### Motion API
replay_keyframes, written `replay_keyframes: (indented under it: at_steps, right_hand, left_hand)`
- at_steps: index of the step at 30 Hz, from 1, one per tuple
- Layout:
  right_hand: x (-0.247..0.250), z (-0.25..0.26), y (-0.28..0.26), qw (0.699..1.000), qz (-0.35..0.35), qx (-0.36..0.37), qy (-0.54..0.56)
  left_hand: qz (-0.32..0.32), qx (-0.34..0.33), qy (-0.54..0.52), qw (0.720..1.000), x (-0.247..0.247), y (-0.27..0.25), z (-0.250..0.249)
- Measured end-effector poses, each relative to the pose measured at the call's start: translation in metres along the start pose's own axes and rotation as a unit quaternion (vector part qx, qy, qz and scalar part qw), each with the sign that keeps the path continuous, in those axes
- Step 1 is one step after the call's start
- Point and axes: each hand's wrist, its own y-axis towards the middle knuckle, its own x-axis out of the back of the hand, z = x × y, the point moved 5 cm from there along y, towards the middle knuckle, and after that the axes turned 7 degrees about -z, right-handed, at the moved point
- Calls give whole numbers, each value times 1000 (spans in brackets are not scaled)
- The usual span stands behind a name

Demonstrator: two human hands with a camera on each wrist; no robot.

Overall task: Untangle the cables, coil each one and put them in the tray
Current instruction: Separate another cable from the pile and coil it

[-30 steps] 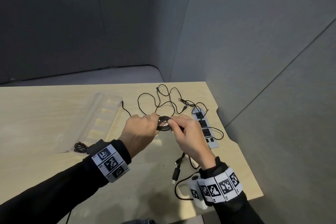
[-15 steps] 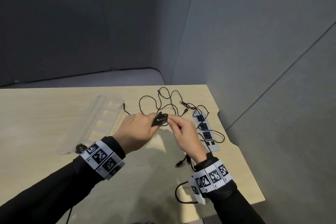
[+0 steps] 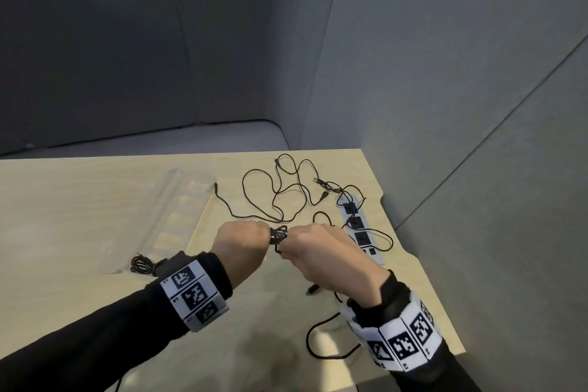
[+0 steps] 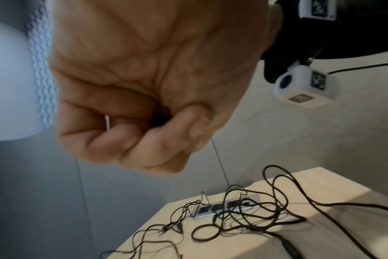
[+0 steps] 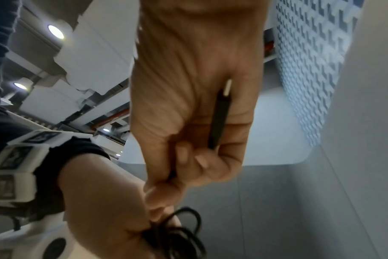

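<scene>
A small black cable coil [image 3: 278, 233] hangs above the table between both hands. My left hand [image 3: 264, 234] grips it in a fist; in the left wrist view a metal plug tip [image 4: 107, 122] pokes out between the curled fingers [image 4: 113, 140]. My right hand [image 3: 291, 245] pinches the same cable right beside the coil and holds its black plug [image 5: 220, 113] against the palm. The coil [image 5: 177, 233] shows below in the right wrist view. A clear plastic tray [image 3: 178, 210] lies to the left, with a coiled cable [image 3: 141, 264] at its near end. Thin tangled cables [image 3: 286, 194] lie behind the hands.
A white power strip [image 3: 359, 226] is set along the table's right edge, with thin cable over it. A thicker black cable [image 3: 318, 344] loops on the table under my right wrist. Grey partition walls stand behind and to the right.
The open loop between my hands has been drawn into a tighter bunch. My right hand has closed in on the coil, and the dangling plug end has risen off the table.
</scene>
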Motion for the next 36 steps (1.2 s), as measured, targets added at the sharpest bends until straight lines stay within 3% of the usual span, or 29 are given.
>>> replay_keyframes:
  at_steps: [4, 7, 9, 12, 14, 18, 21, 25, 27, 29, 33, 36]
  right_hand:
    - [16, -4, 2, 997, -40, 64, 4]
    - [23, -32, 6, 986, -106, 27, 125]
    - [14, -52, 8, 960, -137, -20, 244]
    - [-13, -68, 13, 867, -144, -90, 468]
    - [-29, -72, 14, 824, -156, -121, 531]
    - [-45, -79, 9, 810, -190, -172, 527]
    - [-43, -75, 1, 821, -189, -175, 509]
    - [-43, -45, -4, 944, -118, -148, 271]
    - [-40, -28, -6, 978, -66, -138, 143]
    - [-33, -17, -9, 987, -61, -122, 88]
    - [-10, -8, -14, 992, -57, -94, -56]
    - [6, 0, -11, 989, -82, -52, -109]
  left_hand:
    - [21, -107, -35, 993, 7, 4, -22]
    - [-20, -154, -81, 985, 20, 7, -19]
    - [-19, -178, -137, 974, 24, 4, -22]
    - [-17, -135, -254, 958, 26, 0, -27]
    - [-5, -84, -314, 946, 28, 5, -21]
    - [53, 70, -411, 907, 20, 17, -1]
    - [56, 121, -450, 883, 14, 17, 3]
    - [56, 223, -529, 817, -2, 21, 10]
    - [76, 254, -541, 798, -8, 21, 9]
    - [94, 241, -504, 824, -10, 21, 5]
    - [100, 127, -287, 944, -9, 13, -12]
    - [98, 66, -179, 977, -8, 8, -25]
